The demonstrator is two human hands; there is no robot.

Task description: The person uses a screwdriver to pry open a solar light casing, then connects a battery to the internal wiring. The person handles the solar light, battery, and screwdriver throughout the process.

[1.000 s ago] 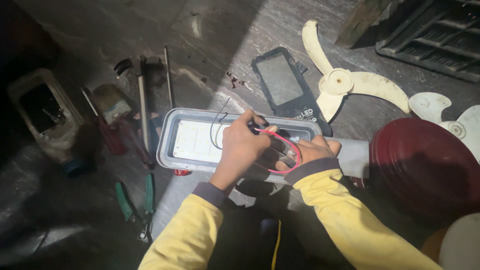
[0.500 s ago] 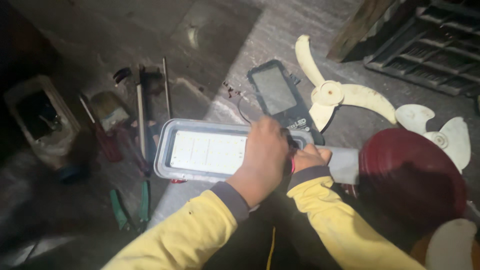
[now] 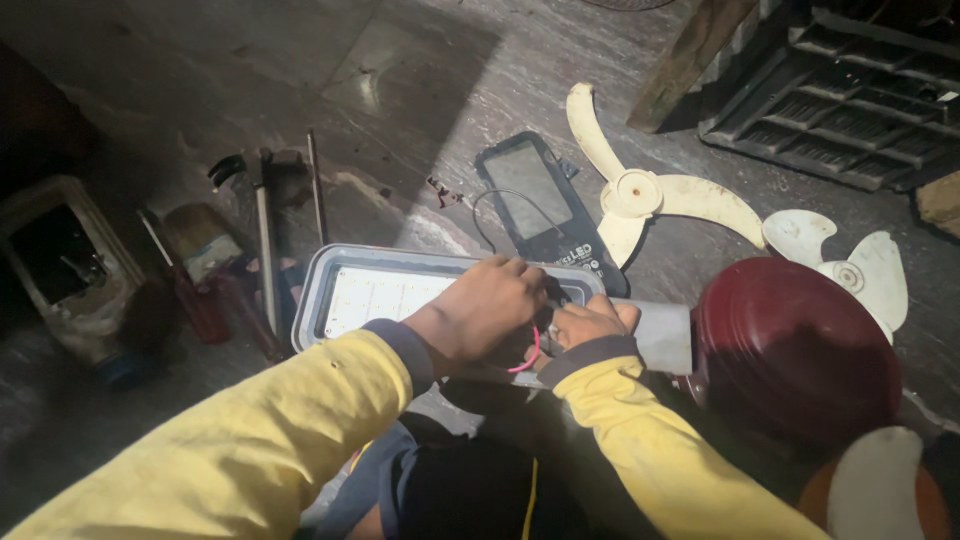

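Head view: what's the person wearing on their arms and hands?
Both arms wear yellow long sleeves, the cloth creased and a little smudged, each ending in a dark grey ribbed cuff at the wrist. The left hand and right hand are bare: no gloves, and no ring, watch or markings show in this dim light.

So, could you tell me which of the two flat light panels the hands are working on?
The pale grey-framed rectangular panel under both hands, not the dark panel lying beyond it.

1. The grey stone floor (image 3: pixel 420 100) carries everything.
2. A grey LED panel light (image 3: pixel 370 295) lies on it.
3. A black floodlight (image 3: pixel 535 195) lies beside cream fan blades (image 3: pixel 650 195).
4. Hand tools (image 3: pixel 265 240) lie at the left.
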